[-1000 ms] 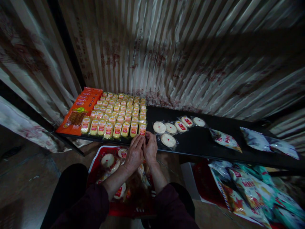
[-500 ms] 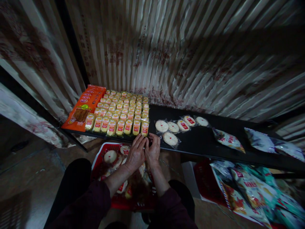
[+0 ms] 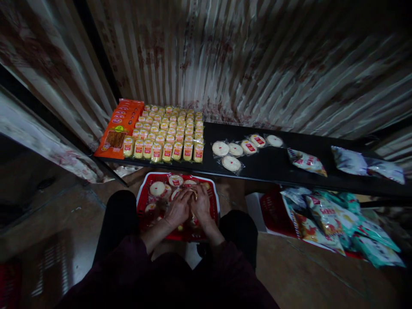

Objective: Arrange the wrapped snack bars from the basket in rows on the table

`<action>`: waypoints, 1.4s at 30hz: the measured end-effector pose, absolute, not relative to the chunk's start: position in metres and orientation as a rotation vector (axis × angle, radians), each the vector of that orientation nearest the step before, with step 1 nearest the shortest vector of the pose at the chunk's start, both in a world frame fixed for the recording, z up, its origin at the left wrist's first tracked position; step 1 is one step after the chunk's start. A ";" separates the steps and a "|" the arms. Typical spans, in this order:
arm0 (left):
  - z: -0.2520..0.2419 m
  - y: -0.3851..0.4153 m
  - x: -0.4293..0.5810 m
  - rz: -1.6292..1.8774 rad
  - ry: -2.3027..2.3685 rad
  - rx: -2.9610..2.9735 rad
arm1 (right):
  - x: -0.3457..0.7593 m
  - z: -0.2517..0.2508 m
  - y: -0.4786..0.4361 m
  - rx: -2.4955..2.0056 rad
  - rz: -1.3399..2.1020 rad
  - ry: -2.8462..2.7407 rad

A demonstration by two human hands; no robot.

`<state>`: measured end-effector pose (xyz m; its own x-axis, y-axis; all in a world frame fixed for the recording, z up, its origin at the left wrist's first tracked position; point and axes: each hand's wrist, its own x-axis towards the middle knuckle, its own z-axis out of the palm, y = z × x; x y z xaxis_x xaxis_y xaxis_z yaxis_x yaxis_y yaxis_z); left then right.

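Both hands are low over a red basket [image 3: 216,206] with a white rim, which holds round pale cakes [image 3: 157,189] in clear wrappers. My left hand [image 3: 178,209] and my right hand [image 3: 201,203] meet near its middle, fingers curled down and close together. What lies between the fingertips is hidden. Above the basket, a black shelf [image 3: 264,165] carries tight rows of small yellow wrapped cakes [image 3: 167,150] with red and white labels. To the right of those rows lie several flat round wrapped cakes [image 3: 231,163], some with red labels.
Orange snack packets [image 3: 117,131] lie at the shelf's left end. Farther right are a white-and-red bag [image 3: 307,162] and silvery bags [image 3: 349,161]. Below on the right, a second red container [image 3: 277,214] holds several snack bags [image 3: 328,216]. A pleated curtain [image 3: 180,56] hangs behind.
Both hands have moved from the shelf's front edge, by the yellow cakes, down into the basket. The view has shifted, so the shelf sits higher in it.
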<state>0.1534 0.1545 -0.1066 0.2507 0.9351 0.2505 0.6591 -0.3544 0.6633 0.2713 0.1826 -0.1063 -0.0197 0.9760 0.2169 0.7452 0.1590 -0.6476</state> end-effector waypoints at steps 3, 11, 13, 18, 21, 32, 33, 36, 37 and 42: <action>-0.121 0.136 0.139 0.722 1.517 2.011 | 0.272 -0.114 0.166 -1.754 0.593 -1.912; -0.142 0.112 0.127 0.494 1.682 1.821 | 0.286 -0.121 0.139 -2.000 0.796 -1.990; -0.140 0.109 0.129 0.460 1.659 1.865 | 0.288 -0.124 0.135 -1.995 0.802 -2.022; -0.130 0.102 0.131 0.328 1.629 1.973 | 0.288 -0.129 0.129 -2.008 0.651 -2.036; -0.128 0.100 0.132 0.282 1.636 1.947 | 0.289 -0.126 0.127 -2.101 0.618 -1.980; -0.132 0.106 0.130 0.291 1.529 1.697 | 0.284 -0.137 0.128 -1.908 0.979 -1.777; -0.133 0.107 0.131 0.344 1.537 1.647 | 0.283 -0.137 0.129 -1.858 1.017 -1.696; -0.135 0.111 0.135 0.491 1.575 1.485 | 0.281 -0.134 0.132 -1.739 1.159 -1.418; -0.135 0.112 0.137 0.532 1.581 1.440 | 0.280 -0.133 0.132 -1.699 1.217 -1.324; -0.130 0.120 0.147 0.674 1.597 1.242 | 0.276 -0.128 0.131 -1.530 1.367 -0.970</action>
<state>0.1470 0.1198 -0.1297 -0.0130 0.9360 -0.3517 0.4010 0.3271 0.8557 0.2757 0.1312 -0.1278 0.1035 0.9348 -0.3397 0.0122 -0.3427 -0.9394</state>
